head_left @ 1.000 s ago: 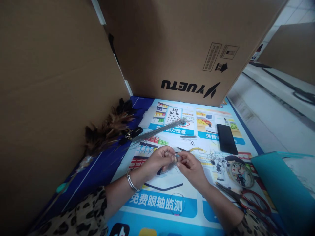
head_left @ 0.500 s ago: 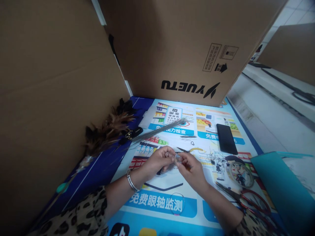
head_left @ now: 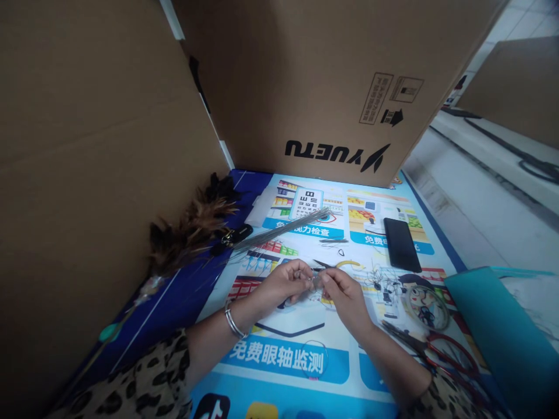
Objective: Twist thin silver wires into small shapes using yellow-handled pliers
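From my end I can barely make out the thin wire (head_left: 314, 281), mostly hidden by the left hand (head_left: 290, 284) and right hand (head_left: 344, 292), whose fingertips pinch it narrowly over the middle of a printed mat (head_left: 279, 391). The near-right teal box (head_left: 489, 326) runs out of my view. Cardboard (head_left: 327, 75) stands along the left and far sides; pale tiles (head_left: 519, 24) show far right.

Pliers (head_left: 332, 267) behind right hand (head_left: 347, 294), phone (head_left: 402, 244) and scissors (head_left: 417, 347) rightward, feather duster (head_left: 190, 233) far left.
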Action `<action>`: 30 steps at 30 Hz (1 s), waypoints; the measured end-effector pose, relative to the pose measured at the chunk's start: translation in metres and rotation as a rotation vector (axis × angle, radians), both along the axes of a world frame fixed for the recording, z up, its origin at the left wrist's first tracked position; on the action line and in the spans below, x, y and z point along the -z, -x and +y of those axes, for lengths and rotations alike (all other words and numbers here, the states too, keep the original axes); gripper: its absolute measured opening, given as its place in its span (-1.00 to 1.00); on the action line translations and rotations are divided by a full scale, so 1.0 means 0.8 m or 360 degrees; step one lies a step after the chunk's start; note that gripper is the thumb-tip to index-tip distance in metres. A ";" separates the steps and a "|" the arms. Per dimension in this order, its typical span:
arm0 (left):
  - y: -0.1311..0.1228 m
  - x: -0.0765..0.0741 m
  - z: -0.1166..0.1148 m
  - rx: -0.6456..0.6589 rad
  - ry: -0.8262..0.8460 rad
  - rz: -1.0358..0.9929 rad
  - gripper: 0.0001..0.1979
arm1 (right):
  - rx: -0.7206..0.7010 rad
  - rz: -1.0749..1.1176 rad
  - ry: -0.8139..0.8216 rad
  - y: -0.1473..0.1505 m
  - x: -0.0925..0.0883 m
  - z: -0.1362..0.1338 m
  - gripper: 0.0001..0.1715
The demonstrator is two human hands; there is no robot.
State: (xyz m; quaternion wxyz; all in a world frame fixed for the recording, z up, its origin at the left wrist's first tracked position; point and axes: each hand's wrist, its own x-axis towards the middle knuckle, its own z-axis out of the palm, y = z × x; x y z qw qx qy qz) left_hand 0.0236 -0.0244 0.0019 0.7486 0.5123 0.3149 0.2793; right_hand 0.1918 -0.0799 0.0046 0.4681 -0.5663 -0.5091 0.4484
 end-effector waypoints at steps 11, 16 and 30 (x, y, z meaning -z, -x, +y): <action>-0.002 -0.003 -0.001 -0.0049 0.0006 0.0006 -0.76 | -0.0044 0.0185 0.0153 -0.003 0.002 0.001 -0.65; -0.002 0.000 0.000 -0.0044 -0.0016 0.0039 -0.76 | -0.0062 0.0239 0.0162 -0.004 0.001 0.001 -0.63; -0.001 -0.002 -0.002 -0.0159 -0.0033 0.0056 -0.76 | -0.0067 0.0322 0.0194 -0.004 0.000 0.003 -0.63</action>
